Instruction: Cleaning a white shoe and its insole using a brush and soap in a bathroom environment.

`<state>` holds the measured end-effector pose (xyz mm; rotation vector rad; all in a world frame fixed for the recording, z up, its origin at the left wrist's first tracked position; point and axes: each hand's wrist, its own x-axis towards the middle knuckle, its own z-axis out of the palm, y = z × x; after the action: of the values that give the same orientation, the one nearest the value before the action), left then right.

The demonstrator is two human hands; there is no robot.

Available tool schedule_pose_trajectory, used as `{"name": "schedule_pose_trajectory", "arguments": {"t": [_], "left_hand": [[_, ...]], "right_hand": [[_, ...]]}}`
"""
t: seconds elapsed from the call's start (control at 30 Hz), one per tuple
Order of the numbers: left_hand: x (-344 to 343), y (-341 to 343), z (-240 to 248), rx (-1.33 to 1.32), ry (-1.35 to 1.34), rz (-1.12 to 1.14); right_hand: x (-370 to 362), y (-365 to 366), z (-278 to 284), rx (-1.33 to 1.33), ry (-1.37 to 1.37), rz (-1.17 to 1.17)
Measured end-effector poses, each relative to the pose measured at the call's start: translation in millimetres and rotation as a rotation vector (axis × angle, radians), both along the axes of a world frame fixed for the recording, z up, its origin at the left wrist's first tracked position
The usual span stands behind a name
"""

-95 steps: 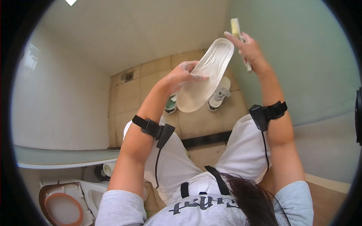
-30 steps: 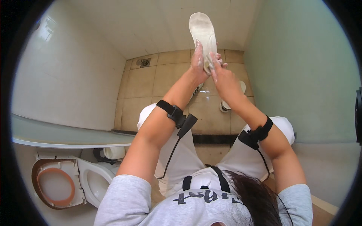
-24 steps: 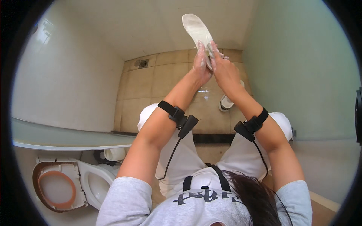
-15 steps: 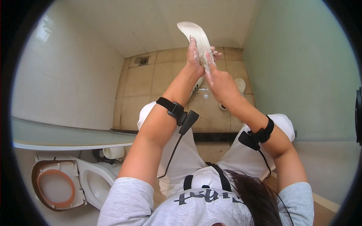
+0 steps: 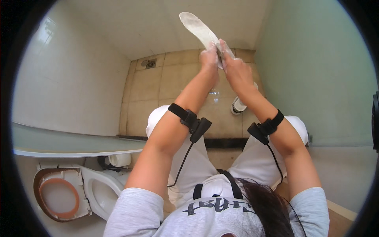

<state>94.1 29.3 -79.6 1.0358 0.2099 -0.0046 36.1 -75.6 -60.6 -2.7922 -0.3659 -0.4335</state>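
Out in front of me, at the far middle, I hold a long, thin white insole (image 5: 197,28) with a rounded tip. It slants up and to the left, and its tip is in front of the wall. My left hand (image 5: 209,60) is closed around its lower part. Close beside it, my right hand (image 5: 236,71) grips the same lower end, its fingers pointing up along a pale strip on the right side. Whether that strip belongs to the same insole I cannot tell. Both hands are wet with white suds, and the fingers partly hide the lower end.
Tan floor tiles (image 5: 146,87) lie below, with a drain (image 5: 151,63) at the far left corner. A white shoe (image 5: 238,106) is on the floor at right. A frosted glass panel (image 5: 316,79) stands on the right. A toilet (image 5: 102,189) with raised lid is at lower left.
The insole has risen and tilted further left. My left fingers, spread along it before, are now closed round its lower part. My right hand has shifted slightly right.
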Motion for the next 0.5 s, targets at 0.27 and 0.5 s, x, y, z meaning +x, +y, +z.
{"name": "schedule_pose_trajectory", "arguments": {"t": [0.27, 0.5], "left_hand": [[-16.2, 5.0, 10.5, -0.132, 0.023, -0.040], [-14.8, -8.8, 3.4, 0.143, 0.071, -0.041]], "right_hand": [[-28.2, -6.6, -2.7, 0.029, 0.115, 0.025], [12.7, -10.4, -2.4, -0.050, -0.030, -0.052]]}}
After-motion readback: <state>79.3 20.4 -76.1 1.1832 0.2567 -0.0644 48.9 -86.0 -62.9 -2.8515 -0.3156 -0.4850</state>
